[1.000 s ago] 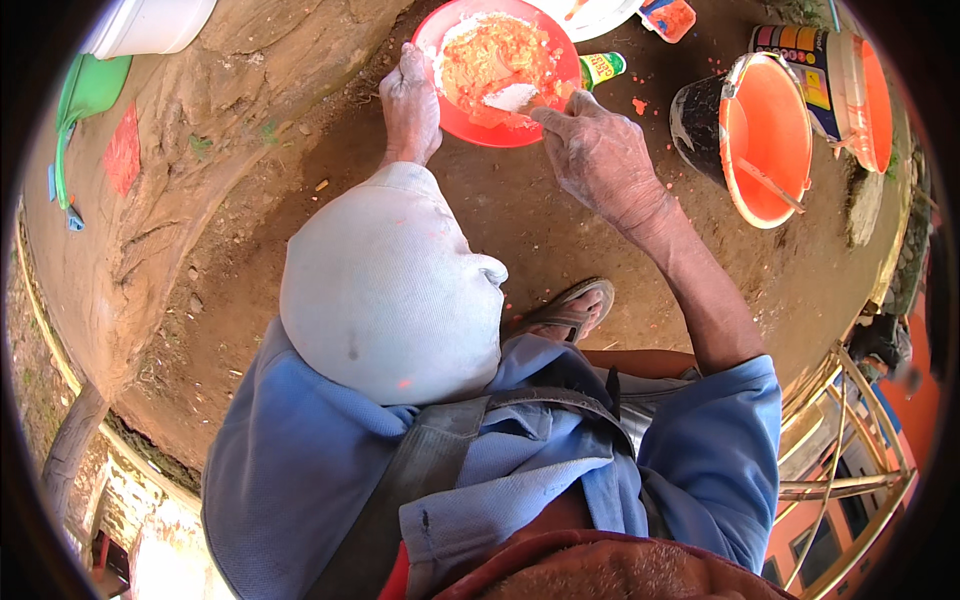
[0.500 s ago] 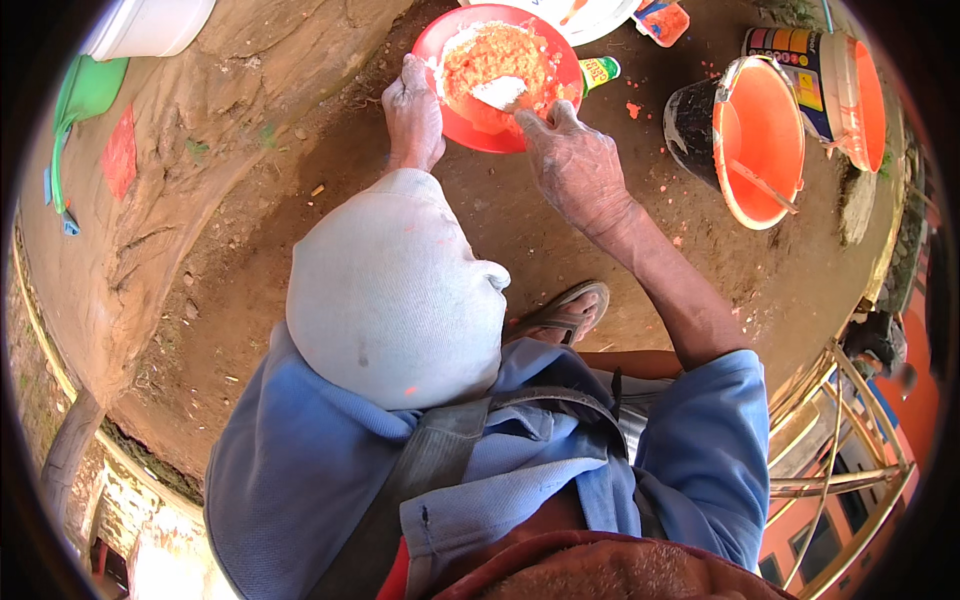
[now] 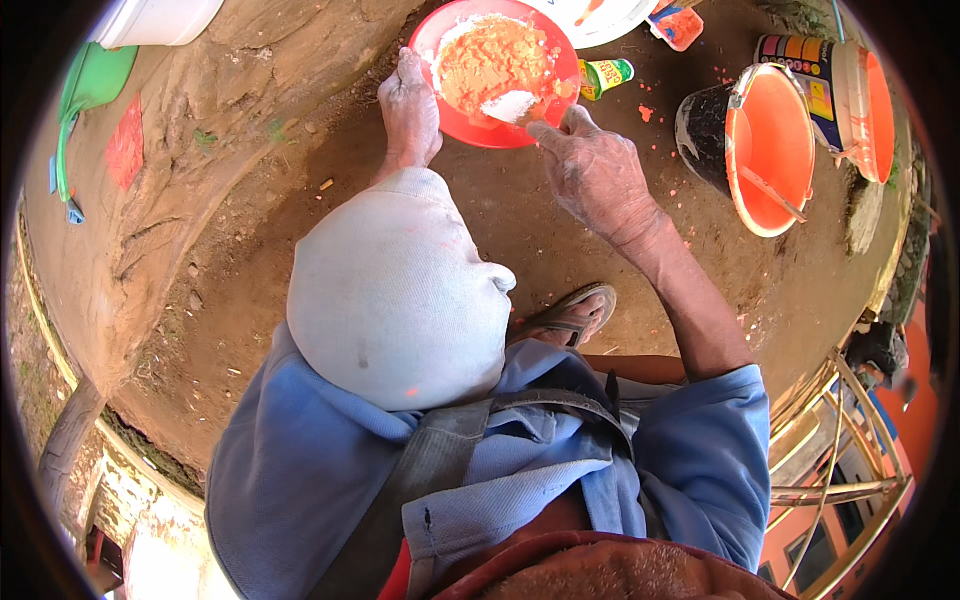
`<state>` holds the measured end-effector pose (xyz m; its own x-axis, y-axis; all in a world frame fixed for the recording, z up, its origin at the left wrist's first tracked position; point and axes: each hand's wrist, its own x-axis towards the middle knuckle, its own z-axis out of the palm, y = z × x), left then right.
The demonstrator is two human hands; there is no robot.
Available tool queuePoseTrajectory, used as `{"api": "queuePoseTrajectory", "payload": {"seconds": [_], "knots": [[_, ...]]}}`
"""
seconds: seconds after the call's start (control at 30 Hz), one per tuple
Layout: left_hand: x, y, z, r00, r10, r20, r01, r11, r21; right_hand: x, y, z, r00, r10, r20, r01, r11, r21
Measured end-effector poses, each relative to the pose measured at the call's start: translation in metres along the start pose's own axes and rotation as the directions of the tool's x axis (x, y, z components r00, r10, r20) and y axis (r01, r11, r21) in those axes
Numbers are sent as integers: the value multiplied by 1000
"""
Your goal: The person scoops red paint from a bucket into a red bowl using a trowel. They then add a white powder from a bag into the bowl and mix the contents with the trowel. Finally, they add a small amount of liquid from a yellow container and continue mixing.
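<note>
A red shallow bowl is in front of me at the top of the head view, with a lumpy orange paste and some white material inside. My left hand grips the bowl's left rim, its fingers partly hidden behind it. My right hand is closed round the handle of a small mixing tool with a whitish blade. That blade rests in the paste near the bowl's lower right side; whether it is a spoon or a putty knife I cannot tell.
On the right stand a black bucket with an orange-coated inside, a stick in it, and a larger paint pail. A green and yellow packet lies beside the bowl. At left are a green plastic scoop-like thing and a white tub.
The tool's blade has moved slightly right and down within the bowl, and the paste's surface is rearranged. My right hand has shifted a little right and down. My left hand keeps its grip.
</note>
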<state>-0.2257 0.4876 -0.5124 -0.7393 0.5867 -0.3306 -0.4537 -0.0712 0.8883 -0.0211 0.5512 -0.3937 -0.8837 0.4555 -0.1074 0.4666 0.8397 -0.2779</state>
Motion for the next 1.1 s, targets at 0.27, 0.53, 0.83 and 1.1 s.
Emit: {"api": "queuePoseTrajectory", "payload": {"seconds": [0.27,0.53,0.83,1.1], "knots": [[2,15,-3,999,13,32,-12,999,-33,19,24,1,989,-123,-87,108,981,-162],[5,28,-13,996,-28,89,36,996,-84,-3,44,-41,971,-227,-75,210,961,-181],[2,31,-7,975,-163,149,184,973,-140,9,81,-31,970,-209,-125,198,975,-97],[11,16,-10,987,-123,102,132,988,-80,-9,76,-7,986,-38,-163,64,986,155]]}}
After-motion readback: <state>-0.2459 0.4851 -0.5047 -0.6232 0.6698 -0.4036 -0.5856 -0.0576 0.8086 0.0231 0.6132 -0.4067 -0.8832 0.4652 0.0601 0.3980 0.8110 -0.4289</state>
